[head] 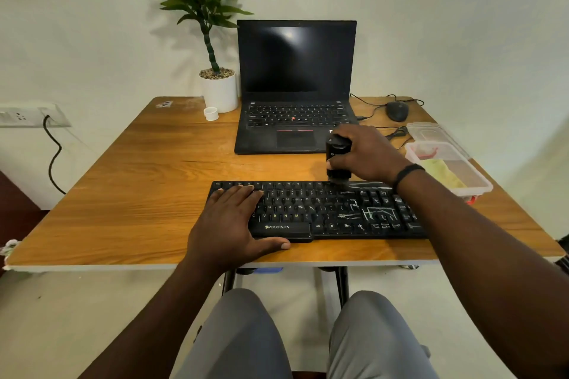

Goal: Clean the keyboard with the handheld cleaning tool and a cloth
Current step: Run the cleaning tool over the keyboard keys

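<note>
A: What's lying nearest?

B: Grey-trousered knees (308, 338) are showing at the bottom, under the table (138, 181) edge. Just past that edge the left hand (234, 221) is lying flat on the left end of the keyboard (323, 212), fingers straight and spread over the keys, thumb resting on the wood along the front; it's gripping nothing.

A: And the right?

B: The right hand (366, 154) is wrapping its fingers round the cleaner (338, 160), a black upright tool, and is holding its lower end against the keyboard's top row, right of centre. A black band (406, 174) is sitting on that wrist. White marks are showing across the keys on the right half.

A: Any cloth?

B: Something yellow (441, 171) is lying in a clear box (480, 184) just right of the keyboard; I can't tell whether it's the cloth.

A: Farther back?

B: An open laptop (295, 71) with a dark screen is standing behind the keyboard, a mouse (397, 111) to its right, a potted plant (215, 83) and a small white cup (211, 113) to its left
</note>
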